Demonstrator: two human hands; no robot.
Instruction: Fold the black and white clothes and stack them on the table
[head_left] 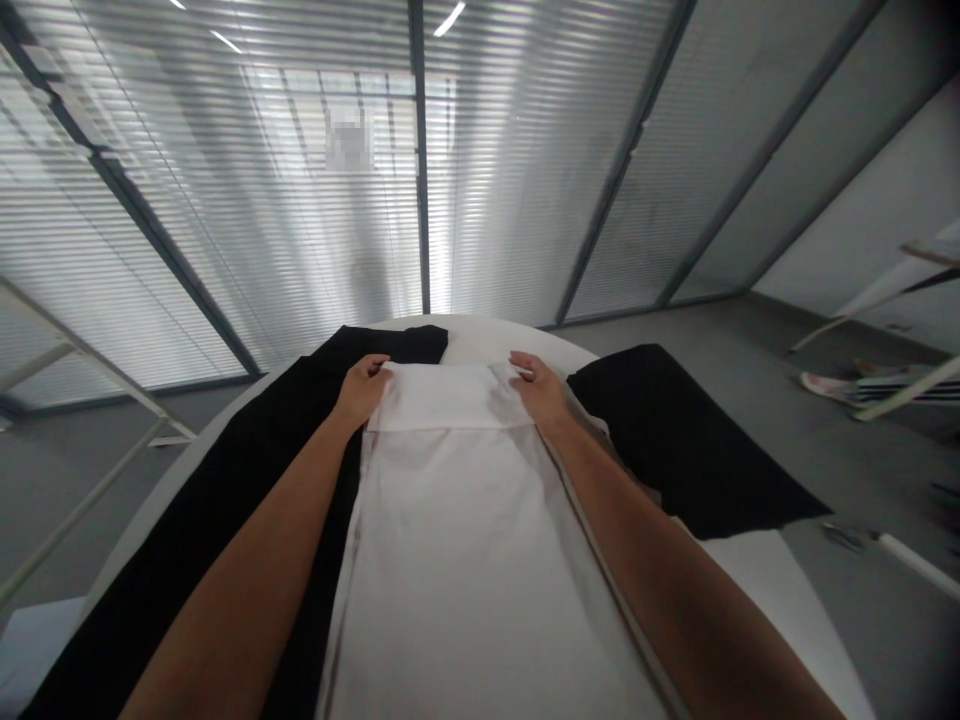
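A long white cloth (480,560) lies down the middle of a round white table, its far end folded over in a band. My left hand (364,390) grips the far left corner of that band, thumb and fingers pinched on the fabric. At the far right corner, my right hand (540,390) has its fingers bent around the edge, thumb towards the cloth. Black cloth (247,470) lies under and beside my left forearm. Another black piece (690,440) lies to the right of my right forearm.
The white table (480,330) has a curved far edge. Behind it stands a glass partition with blinds (510,200). A pale metal frame (82,350) is at the left. Racks with light legs (907,390) and striped fabric (900,385) are at the right.
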